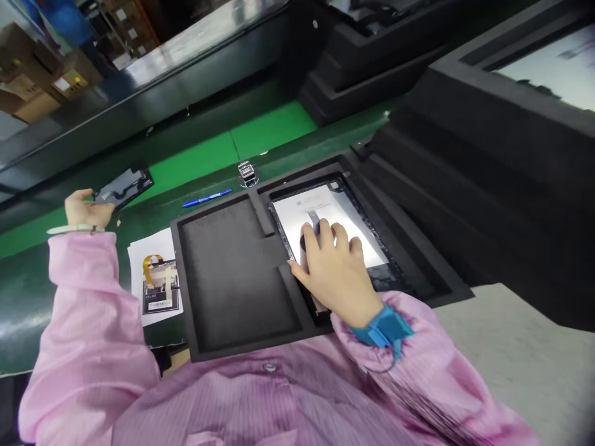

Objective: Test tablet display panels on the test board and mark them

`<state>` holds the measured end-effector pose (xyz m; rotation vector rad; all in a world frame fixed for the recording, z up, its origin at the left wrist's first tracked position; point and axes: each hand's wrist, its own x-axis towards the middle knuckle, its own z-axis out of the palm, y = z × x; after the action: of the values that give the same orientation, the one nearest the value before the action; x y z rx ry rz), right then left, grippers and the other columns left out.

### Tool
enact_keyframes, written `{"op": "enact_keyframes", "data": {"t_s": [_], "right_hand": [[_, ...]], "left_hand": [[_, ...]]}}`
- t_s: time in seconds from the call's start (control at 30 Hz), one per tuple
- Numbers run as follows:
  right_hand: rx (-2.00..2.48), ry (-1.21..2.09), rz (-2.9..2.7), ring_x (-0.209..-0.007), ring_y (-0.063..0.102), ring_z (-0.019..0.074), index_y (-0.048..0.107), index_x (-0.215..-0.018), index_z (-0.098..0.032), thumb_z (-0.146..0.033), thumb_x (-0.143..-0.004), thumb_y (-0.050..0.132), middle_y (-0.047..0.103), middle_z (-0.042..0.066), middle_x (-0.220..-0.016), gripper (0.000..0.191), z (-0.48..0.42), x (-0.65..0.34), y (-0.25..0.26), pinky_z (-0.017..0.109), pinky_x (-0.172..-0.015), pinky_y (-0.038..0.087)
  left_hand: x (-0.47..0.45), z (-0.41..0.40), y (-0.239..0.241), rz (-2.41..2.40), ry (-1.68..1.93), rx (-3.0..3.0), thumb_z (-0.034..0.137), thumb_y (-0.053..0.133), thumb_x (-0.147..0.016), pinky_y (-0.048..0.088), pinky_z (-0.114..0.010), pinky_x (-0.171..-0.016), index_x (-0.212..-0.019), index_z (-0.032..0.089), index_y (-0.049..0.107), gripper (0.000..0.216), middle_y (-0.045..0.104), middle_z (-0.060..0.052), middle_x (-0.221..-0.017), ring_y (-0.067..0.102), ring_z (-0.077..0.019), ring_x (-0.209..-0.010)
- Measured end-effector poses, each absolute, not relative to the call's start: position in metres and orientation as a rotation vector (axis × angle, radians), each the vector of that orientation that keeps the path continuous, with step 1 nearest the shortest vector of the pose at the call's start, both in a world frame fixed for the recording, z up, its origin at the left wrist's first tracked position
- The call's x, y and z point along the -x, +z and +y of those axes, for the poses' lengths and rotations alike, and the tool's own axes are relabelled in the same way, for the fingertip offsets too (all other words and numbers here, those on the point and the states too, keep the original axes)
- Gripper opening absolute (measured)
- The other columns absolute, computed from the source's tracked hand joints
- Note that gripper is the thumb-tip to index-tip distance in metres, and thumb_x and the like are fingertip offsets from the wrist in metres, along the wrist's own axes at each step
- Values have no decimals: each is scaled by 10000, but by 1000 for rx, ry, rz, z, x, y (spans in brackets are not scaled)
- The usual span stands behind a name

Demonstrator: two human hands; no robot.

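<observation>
In the head view, my left hand (88,209) reaches out at the far left, its fingers closed on the near end of a dark flat screen panel (124,189) with a black flex cable on its back. That panel is over the green belt. My right hand (337,269) rests on a tablet-sized display panel (304,204), fingers bent and apart, thumb near the panel's left edge. The display's silvery back faces up, with a short flex cable (314,218) near my fingertips. It lies in the right recess of a black foam tray (242,279).
A blue pen (207,198) and a small metal-topped object (247,173) lie beyond the tray. Left of it, a small circuit assembly (161,288) with an orange flex cable sits on white paper (137,266). Stacked black foam trays (446,167) rise at the right.
</observation>
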<state>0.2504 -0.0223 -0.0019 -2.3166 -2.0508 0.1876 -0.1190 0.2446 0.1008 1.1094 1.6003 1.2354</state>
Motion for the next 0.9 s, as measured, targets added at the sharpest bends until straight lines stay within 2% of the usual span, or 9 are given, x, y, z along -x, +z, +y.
{"op": "enact_keyframes", "data": {"t_s": [0.07,0.13,0.2,0.3,0.4,0.47,0.57,0.7,0.9], "right_hand": [[2362,226,-2095,-1379,471,472,420,-1555,-11,-401,-1002,547,458,306,-1556,688,-18,-246,4,649,-1033,487],[2390,260,-2118,-1363,493,474,387,-1574,0,-356,-990,560,471,315,-1542,706,-16,-243,10,615,-977,542],[2425,259,-2133,-1341,519,484,365,-1585,9,-286,-975,560,489,329,-1521,705,-14,-240,15,563,-904,590],[2473,223,-2156,-1324,541,503,366,-1591,5,-208,-977,499,503,329,-1512,663,-14,-235,17,521,-841,616],[2484,168,-2166,-1336,536,501,389,-1585,-7,-185,-978,460,504,312,-1523,636,-15,-232,14,516,-829,619],[2484,102,-2174,-1316,557,492,397,-1586,-19,-172,-971,462,499,307,-1533,637,-16,-231,11,531,-847,611],[2463,-13,-2213,-1290,591,476,422,-1594,-85,-105,-969,428,496,283,-1550,625,-15,-228,10,585,-925,572],[2424,-74,-2288,-1338,569,473,471,-1579,-192,-48,-976,382,478,252,-1583,627,-10,-218,18,641,-991,525],[2367,-183,-2381,-1285,611,428,482,-1561,-172,-52,-999,314,492,235,-1570,599,-12,-215,34,563,-947,579]], "left_hand": [[123,226,101,1676,1215,-948,184,411,-1002,384,-506,-1208,-1396,-43,407,454,529,-264,-1420,595,-267,-1272],[116,195,96,1683,1195,-867,159,395,-956,384,-475,-1216,-1356,-63,419,458,508,-301,-1433,598,-277,-1292],[100,150,84,1621,1173,-939,218,462,-944,381,-452,-1237,-1306,58,529,401,567,-217,-1434,604,-264,-1320],[67,71,52,1434,708,-1692,332,670,-904,305,-533,-1293,-1329,219,610,444,568,-112,-1530,474,-317,-1486],[42,9,13,1314,352,-2176,365,540,-1018,301,-521,-1306,-1519,284,487,510,378,-87,-1696,337,-291,-1585],[35,-12,-11,1315,250,-2351,332,487,-1043,359,-531,-1278,-1575,237,409,546,333,-144,-1710,302,-308,-1599],[33,-17,-34,1414,270,-2544,298,457,-1053,395,-581,-1249,-1586,173,380,553,378,-213,-1672,310,-355,-1589],[33,-12,-42,1435,344,-2643,296,452,-1057,460,-568,-1210,-1575,166,394,538,464,-206,-1621,403,-355,-1545],[37,-17,-33,1406,494,-2357,314,515,-1033,439,-534,-1230,-1494,216,527,472,485,-148,-1621,432,-319,-1533]]}}
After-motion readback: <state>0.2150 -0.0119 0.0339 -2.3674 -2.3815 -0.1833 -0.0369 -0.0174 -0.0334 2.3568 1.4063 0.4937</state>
